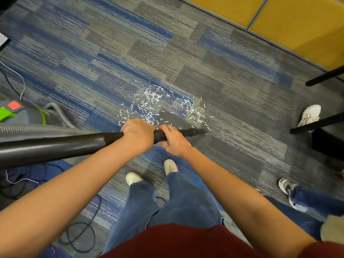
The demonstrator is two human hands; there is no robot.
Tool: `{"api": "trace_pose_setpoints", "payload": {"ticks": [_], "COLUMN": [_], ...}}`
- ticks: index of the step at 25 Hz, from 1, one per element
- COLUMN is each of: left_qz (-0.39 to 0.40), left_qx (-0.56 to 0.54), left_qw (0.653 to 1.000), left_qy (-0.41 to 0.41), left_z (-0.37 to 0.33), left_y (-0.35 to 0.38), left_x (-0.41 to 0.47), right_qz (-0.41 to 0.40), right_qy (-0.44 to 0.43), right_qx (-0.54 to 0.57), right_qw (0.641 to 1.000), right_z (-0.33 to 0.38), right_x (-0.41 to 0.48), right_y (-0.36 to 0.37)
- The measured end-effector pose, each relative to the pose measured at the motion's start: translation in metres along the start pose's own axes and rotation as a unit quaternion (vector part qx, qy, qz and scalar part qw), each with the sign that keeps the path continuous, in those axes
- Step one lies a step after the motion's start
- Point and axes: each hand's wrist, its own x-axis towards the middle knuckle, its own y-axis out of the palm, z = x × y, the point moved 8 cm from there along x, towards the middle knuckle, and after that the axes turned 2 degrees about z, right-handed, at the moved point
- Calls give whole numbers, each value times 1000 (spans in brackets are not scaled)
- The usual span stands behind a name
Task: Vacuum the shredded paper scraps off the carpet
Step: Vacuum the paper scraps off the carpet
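Nearest: a dark red shirt (186, 243) at the bottom edge, with both bare forearms reaching forward from it.
Paper scraps: short white paper scraps (149, 103) lie scattered on the carpet (232, 75) just beyond the hands. There is a larger cluster to the left and a smaller one to the right, with strays between.
Wand: the black wand (74, 144) runs left to right across the view, between the person's feet and the scatter.
Nozzle tip: the nozzle tip (202, 130) points right and sits at the near right fringe of the scraps. I cannot tell whether it touches the pile.
Left hand: the left hand (137, 134) is clenched round the wand.
Right hand: the right hand (173, 140) is just ahead of the left, with its fingers curled over a ribbed joint of the wand.
Step in hand: probably bringing the mouth onto the scatter, since nearly all the scraps lie uncollected.
Doing it well: I would turn the mouth away from the body and into the scraps and keep it low. Slow, overlapping strokes from the near edge outward should keep the light strips from being flicked aside.
Around: a grey canister (20, 114) and its ribbed hose (28, 129) sit at the left, and cables (80, 235) loop near the feet. Other people's shoes (310, 114) and black furniture legs (325, 76) are at the right, with a yellow panel (297, 25) beyond.
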Motion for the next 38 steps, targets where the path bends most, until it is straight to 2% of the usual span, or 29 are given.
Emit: {"api": "trace_pose_setpoints", "payload": {"ticks": [4, 8, 14, 18, 24, 29, 38], "left_qz": [2, -3, 8, 7, -21, 1, 23], "left_qx": [21, -5, -55, -63, -28, -24, -91], "left_qw": [1000, 1000, 997, 996, 999, 999, 990], "left_qy": [-2, -8, -56, -64, -34, -20, -107], "left_z": [-11, -25, -8, 1, -6, -17, -16], "left_y": [-11, -20, -23, -28, -45, -38, -51], "left_x": [0, 5, 9, 11, 17, 27, 12], "right_qz": [-9, 4, 37, 48, 12, 33, 94], "right_qy": [10, -2, -54, -61, -45, -42, -118], "right_qx": [20, 15, -16, -19, -20, -33, -46], "right_qw": [1000, 1000, 998, 997, 999, 998, 987], "right_z": [-15, -32, -15, -12, -24, -37, -26], "right_x": [-8, -6, 22, 31, 26, 16, 27], "right_y": [2, -9, -23, -25, -35, -30, -53]}}
